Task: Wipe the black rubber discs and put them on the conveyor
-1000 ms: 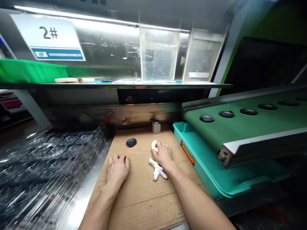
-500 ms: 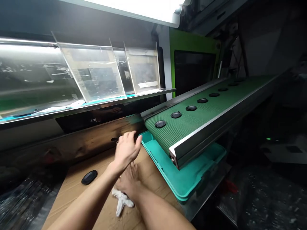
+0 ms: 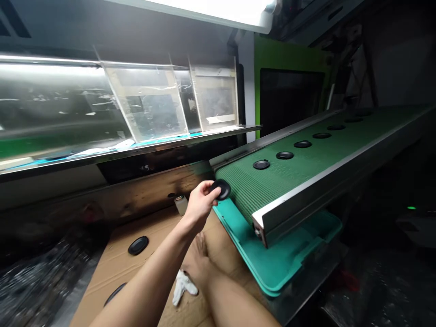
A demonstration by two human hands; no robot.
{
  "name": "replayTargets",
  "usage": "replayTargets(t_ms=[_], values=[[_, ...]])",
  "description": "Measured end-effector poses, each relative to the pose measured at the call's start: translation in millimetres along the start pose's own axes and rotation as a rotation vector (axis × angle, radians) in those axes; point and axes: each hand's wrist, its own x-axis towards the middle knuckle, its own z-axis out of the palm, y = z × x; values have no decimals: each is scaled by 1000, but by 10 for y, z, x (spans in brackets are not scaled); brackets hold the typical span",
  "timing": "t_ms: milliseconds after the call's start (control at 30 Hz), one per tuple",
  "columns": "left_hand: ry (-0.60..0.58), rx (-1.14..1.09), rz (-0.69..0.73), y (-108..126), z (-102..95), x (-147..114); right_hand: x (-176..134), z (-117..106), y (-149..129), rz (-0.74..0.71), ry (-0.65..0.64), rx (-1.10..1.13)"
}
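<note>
By the ribbed green belt (image 3: 293, 175), the left hand (image 3: 199, 201)'s pinch had newly secured a round black disc (image 3: 224, 188). The right hand (image 3: 195, 258)'s was unclear.

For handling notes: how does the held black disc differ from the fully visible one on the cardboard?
The held disc is pinched in the left hand; the lying disc rests on the cardboard, untouched. The thumb partly covers the held disc; the lying disc shows whole. Both are black and roundish.

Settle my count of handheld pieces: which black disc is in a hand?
The black disc pinched by the left hand, beside the conveyor's near end; the other discs lie on the green belt or cardboard.
</note>
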Motion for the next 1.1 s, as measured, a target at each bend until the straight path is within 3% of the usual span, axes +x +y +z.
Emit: replayTargets(t_ms=[67, 200, 267, 333, 400, 733, 1100], values=[[41, -166, -133, -105, -442, -367, 2, -23, -23, 44, 66, -48], [281, -526, -362, -451, -1337, -1045, -50, 5, -34, 33, 113, -159], [400, -661, -369, -615, -1665, -1279, -72, 36, -22, 17, 118, -207], [490, -776, -372, -731, -1876, -1423, -79, 66, -7, 3, 118, -237], [490, -859, -374, -785, -1985, -1490, -77, 90, 7, -9, 116, -254], [168, -1092, -359, -735, -2122, -1524, -82, 147, 8, -45, 106, -305], [177, -1100, -405, -752, -2176, -1505, -69, 188, 56, -111, 67, -324]])
